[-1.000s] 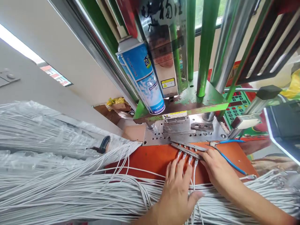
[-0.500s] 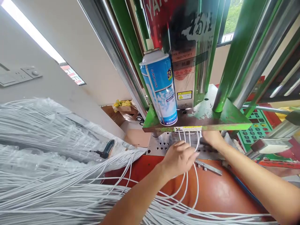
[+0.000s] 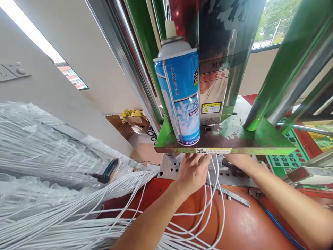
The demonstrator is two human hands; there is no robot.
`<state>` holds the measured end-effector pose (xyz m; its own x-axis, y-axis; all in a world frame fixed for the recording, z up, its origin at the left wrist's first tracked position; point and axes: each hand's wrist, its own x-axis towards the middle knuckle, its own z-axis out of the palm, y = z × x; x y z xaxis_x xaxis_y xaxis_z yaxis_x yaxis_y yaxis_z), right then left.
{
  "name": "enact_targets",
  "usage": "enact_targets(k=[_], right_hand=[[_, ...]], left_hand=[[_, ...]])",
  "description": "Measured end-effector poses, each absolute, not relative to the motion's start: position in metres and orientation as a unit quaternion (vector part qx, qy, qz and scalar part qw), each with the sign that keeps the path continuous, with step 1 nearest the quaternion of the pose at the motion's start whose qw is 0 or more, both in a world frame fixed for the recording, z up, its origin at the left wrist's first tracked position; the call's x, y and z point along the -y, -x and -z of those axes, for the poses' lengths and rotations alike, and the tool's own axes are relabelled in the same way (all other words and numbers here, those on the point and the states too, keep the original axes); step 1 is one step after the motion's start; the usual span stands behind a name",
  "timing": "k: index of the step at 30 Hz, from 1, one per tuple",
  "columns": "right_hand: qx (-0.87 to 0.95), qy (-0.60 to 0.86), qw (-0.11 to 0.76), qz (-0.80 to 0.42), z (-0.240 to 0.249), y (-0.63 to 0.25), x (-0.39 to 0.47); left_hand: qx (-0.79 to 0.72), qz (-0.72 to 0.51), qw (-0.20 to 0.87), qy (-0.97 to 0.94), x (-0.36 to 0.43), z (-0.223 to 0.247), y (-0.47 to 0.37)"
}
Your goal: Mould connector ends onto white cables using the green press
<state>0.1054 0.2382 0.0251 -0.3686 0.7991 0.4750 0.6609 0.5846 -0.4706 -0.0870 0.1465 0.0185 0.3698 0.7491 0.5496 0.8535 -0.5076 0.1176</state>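
The work looks to be at the part where the ends of some thin white cords (image 3: 222, 208) are being put in place under the big green shelf (image 3: 260, 150) of the machine. The cords go up from the red-orange surface (image 3: 244, 225) and slip out of sight behind the shelf's front edge, so their ends are hidden. The left hand (image 3: 194, 172) is right beside them, with its fingers bent and their tips tucked under the edge. The right hand (image 3: 238, 161) reaches in on the other side, near a dark metal part (image 3: 231, 167). I cannot tell if either hand is pinching something or is just resting there. The two hands are apart, with cords between them. Below them is a flat metal plate with holes (image 3: 169, 168), and a thin metal bar (image 3: 238, 198) lies in front of it. A blue spray can (image 3: 179, 100) stands on the shelf. I think the next move calls for small, gentle pushes, keeping the cords neat and side by side, and keeping fingers safe from the heavy shelf above.
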Motion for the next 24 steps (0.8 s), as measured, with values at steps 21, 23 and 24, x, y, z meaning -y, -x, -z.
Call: enact_targets(k=[21,23,24], right_hand=[[0.854,0.442,0.263,0.073,-0.004,-0.068,-0.180],[0.856,0.434,0.271,0.070,-0.008,-0.084,-0.172],[0.857,0.428,0.277,0.066,-0.008,-0.096,-0.163]], left_hand=[[0.543,0.221,0.125,0.801,-0.158,-0.008,0.081],[0.541,0.233,0.095,0.802,-0.141,-0.021,0.090],[0.538,0.240,0.073,0.805,-0.126,-0.027,0.097]])
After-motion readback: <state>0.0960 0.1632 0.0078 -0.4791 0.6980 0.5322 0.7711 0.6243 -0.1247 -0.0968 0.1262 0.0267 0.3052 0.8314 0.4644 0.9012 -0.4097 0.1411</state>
